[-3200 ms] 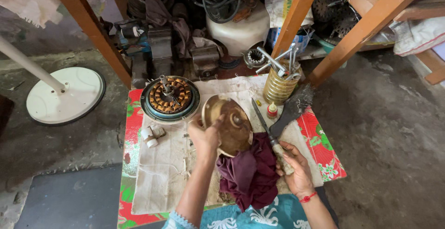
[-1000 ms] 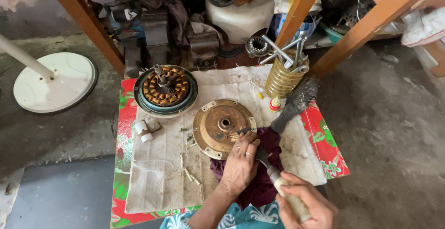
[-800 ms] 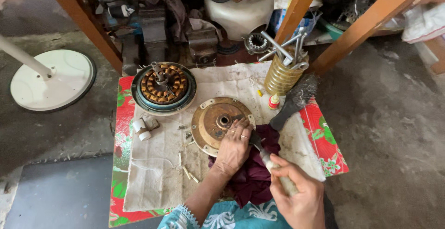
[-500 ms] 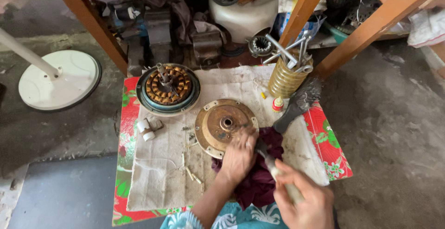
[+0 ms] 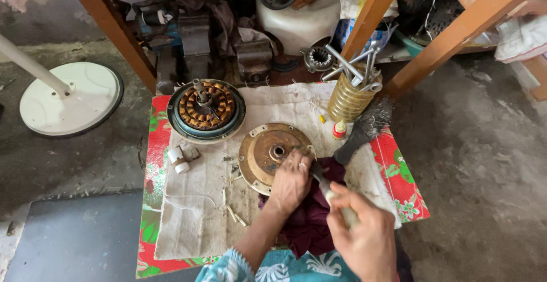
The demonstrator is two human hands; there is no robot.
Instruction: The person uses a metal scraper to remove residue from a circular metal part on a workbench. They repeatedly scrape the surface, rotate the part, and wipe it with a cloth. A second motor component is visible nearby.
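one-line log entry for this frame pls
left hand: pressing on round metal cover | right hand: gripping tool handle | maroon cloth under both | wound stator apart, upper left

left hand (image 5: 290, 182) lies palm down, fingers spread and pressing forward; right hand (image 5: 362, 233) is fisted around a handle, knuckles up.

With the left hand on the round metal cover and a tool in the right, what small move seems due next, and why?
Probably bring the tool tip onto the cover beside the left hand: the right hand holds it angled at that edge, and the left hand steadies the cover.
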